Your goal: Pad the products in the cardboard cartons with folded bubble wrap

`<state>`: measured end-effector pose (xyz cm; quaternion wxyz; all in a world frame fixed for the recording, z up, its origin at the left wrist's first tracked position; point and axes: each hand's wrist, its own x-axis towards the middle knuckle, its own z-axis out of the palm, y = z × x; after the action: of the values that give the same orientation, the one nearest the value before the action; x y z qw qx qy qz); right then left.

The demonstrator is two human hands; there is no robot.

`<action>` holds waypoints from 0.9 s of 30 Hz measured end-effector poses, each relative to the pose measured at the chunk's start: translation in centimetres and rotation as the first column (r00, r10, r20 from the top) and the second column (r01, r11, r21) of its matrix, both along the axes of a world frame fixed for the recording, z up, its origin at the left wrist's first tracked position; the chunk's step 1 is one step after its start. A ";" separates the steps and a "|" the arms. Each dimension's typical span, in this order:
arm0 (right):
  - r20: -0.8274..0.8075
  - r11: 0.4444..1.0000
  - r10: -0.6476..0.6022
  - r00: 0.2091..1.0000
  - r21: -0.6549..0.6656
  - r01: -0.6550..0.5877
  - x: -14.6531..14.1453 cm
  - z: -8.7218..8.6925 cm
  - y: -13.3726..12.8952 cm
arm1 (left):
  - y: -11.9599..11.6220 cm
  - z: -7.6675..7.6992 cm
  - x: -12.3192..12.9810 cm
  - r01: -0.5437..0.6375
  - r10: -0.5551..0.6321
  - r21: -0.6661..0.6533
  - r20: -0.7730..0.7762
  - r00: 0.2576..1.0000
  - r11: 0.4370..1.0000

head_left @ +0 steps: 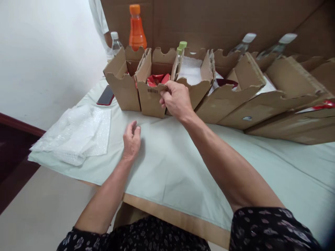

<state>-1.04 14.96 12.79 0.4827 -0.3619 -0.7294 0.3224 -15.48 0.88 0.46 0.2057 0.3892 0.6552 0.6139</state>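
My right hand [176, 99] is closed on the front edge of the second cardboard box [151, 103] from the left, at its right corner, with the fingertips pinched at the rim. Red packaging [158, 80] shows inside that box. My left hand [131, 138] rests on the pale green cloth [162, 157] in front of the boxes, fingers loosely curled and apart, holding nothing. Left of it lies bubble wrap [78, 134]. To the right of my right hand, a box [196, 94] holds white wrapping [190, 70].
More cardboard boxes [230, 101] stand in a row to the right. Behind the row are an orange bottle [137, 33] and several clear bottles. A phone [106, 96] lies left of the boxes. Part of a person in a white sleeve [98, 21] shows at the back left.
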 end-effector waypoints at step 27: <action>0.211 0.908 -0.293 0.932 -0.245 0.341 23.1 -9.1 -16.3 | -2.8 1.5 4.2 0.411 -0.411 -0.087 -0.389 0.824 0.907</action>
<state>22.08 -1.38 3.69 0.4094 -0.5660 -0.6467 0.3063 -11.31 -1.96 1.96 0.1951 0.6378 0.5836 0.4632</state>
